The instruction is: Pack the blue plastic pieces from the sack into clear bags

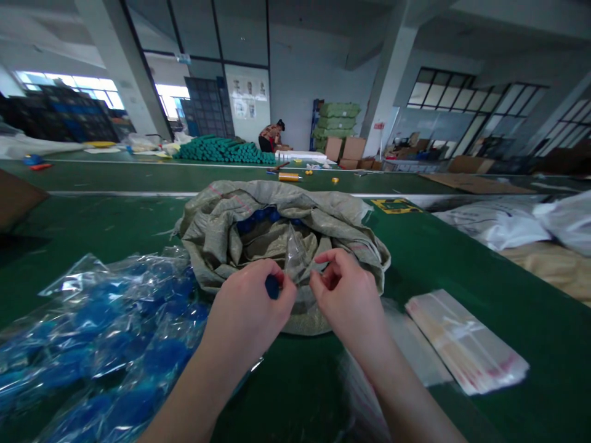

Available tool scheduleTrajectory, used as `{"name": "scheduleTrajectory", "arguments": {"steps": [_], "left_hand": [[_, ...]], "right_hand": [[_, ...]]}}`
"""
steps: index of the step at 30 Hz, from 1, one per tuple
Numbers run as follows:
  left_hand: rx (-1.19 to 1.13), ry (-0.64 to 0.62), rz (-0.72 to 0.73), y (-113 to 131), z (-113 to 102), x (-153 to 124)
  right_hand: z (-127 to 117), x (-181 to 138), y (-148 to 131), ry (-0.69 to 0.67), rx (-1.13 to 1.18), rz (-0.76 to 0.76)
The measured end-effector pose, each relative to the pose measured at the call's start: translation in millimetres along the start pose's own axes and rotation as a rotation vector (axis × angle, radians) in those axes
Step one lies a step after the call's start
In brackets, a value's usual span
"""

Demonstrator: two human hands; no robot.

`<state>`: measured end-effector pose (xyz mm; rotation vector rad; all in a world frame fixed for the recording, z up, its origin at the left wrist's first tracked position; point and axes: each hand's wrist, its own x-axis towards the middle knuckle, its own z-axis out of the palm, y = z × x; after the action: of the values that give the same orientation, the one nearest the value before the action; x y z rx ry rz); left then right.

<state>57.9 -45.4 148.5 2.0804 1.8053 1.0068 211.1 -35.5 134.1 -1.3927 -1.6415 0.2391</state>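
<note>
My left hand [252, 304] is closed around a small blue piece [272, 287] and pinches one edge of a clear plastic bag [295, 249]. The other edge of that bag is pinched by my right hand [346, 292]. Both hands hover over the near rim of an open grey-green woven sack [217, 227] lying on the green floor. More blue pieces [265, 216] show inside the sack's mouth.
A heap of clear bags filled with blue pieces [96, 332] lies at the left. A stack of flat empty clear bags [466, 344] lies at the right. White sacks [498, 224] lie farther right. A person [272, 135] crouches far back beside green rolls [221, 149] and cardboard boxes [346, 149].
</note>
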Motion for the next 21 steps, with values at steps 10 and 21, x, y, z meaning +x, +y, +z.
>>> {"name": "scheduleTrajectory", "arguments": {"steps": [10, 21], "left_hand": [[0.047, 0.034, -0.011, -5, -2, 2], [0.07, -0.014, -0.087, -37, 34, 25]], "right_hand": [[1, 1, 1, -0.039, 0.012, 0.013], [27, 14, 39, -0.107, -0.049, 0.046]]}}
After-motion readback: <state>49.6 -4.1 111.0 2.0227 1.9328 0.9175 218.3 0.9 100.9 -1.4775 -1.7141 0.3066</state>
